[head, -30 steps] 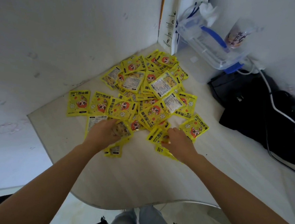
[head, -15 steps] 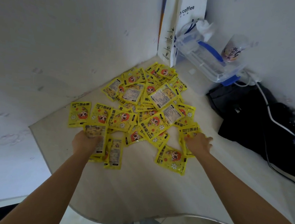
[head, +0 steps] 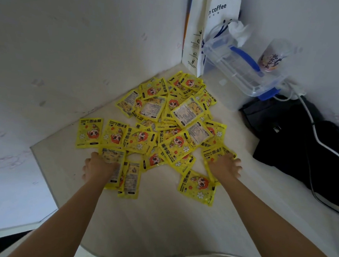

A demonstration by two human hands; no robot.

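We look down on a pale table (head: 157, 218) set in a white corner. A pile (head: 171, 124) of small yellow packets spreads from the corner toward us, the packets overlapping one another.

Each packet is a flat, glossy sachet. The front shows a cartoon face with orange hair, white flowers and bold black lettering. The back carries a pale printed label. Some lie face up, others label up.

The left hand (head: 98, 168) grips a label packet (head: 111, 156) at the pile's near left edge. Its fingers are curled beneath, and more packets lie just under and beside it. The right hand (head: 225, 167) sits on a front packet (head: 215, 152) at the near right edge, fingers bent and spread. We cannot tell whether it pinches the packet or only presses on it.

We judge the packets to be light, thin and a little pliable. Their slick film probably lets them slide over each other and slip from a loose hold. A sealed edge or corner looks the best place to take one, thumb above and fingers below. Several could be squared into a stack first.

Behind the pile stand a paper bag (head: 213, 20), a clear box (head: 236, 68) and a cup (head: 271, 57). A black bag (head: 297, 138) with a white cable (head: 316, 138) lies to the right.
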